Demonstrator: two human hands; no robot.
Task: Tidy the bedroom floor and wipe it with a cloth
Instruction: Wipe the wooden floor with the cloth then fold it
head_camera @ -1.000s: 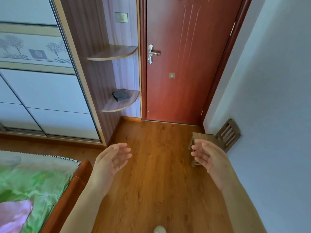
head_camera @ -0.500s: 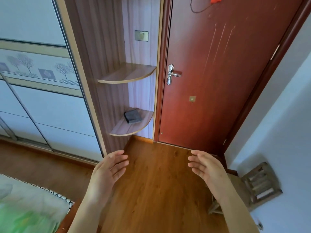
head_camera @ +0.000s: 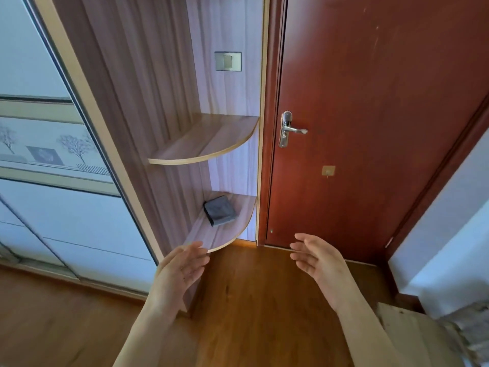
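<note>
A folded dark grey cloth [head_camera: 219, 214] lies on the lower corner shelf [head_camera: 227, 237] beside the wardrobe. My left hand [head_camera: 180, 271] hangs in the air just below and in front of that shelf's rim, fingers relaxed, holding nothing. My right hand [head_camera: 317, 260] is held out over the wooden floor [head_camera: 251, 300] in front of the door, palm turned inward, fingers relaxed and empty. Both hands are apart from the cloth.
A red-brown door [head_camera: 370, 128] with a metal handle [head_camera: 291, 129] stands shut ahead. An upper corner shelf [head_camera: 206, 144] is above the cloth. Sliding wardrobe doors [head_camera: 53, 181] fill the left. A small wooden stool [head_camera: 412, 332] sits at the lower right by the white wall.
The view has moved forward and up toward the corner shelves and door. The bed has left the view. Both hands stay empty and now lie closer to the lower shelf.
</note>
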